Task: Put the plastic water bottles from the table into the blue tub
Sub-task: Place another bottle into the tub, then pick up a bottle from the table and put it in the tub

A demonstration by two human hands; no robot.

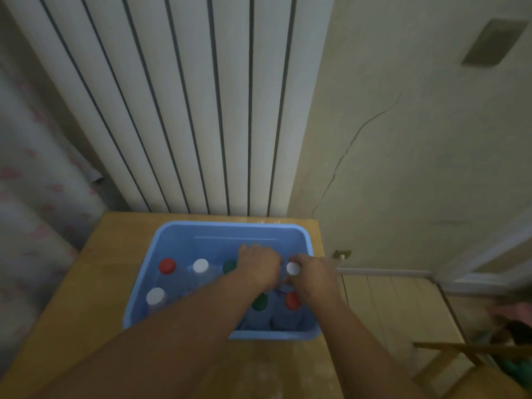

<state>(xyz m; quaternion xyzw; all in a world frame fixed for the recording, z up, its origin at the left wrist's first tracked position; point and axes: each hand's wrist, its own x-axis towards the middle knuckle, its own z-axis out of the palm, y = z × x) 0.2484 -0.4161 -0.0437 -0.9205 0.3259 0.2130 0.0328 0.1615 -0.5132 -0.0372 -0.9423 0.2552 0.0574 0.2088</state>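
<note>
Head view: bottles [167, 266] stand upright inside the blue tub [184, 226].
Right hand [314, 277]: fingers curled round the white-capped bottle [293, 268], back right of the tub.
Left hand [260, 266]: just beside it, fingers bent down; grip hidden, cannot tell.
Blocking: the forearms cover the middle bottles.
Around: table [86, 283] under the tub, radiator [187, 110] behind.

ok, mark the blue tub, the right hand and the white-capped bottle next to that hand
blue tub [218, 225]: head view, far rim.
right hand [313, 276]: head view, back of the hand.
white-capped bottle [293, 268]: head view, top of its cap.
</note>
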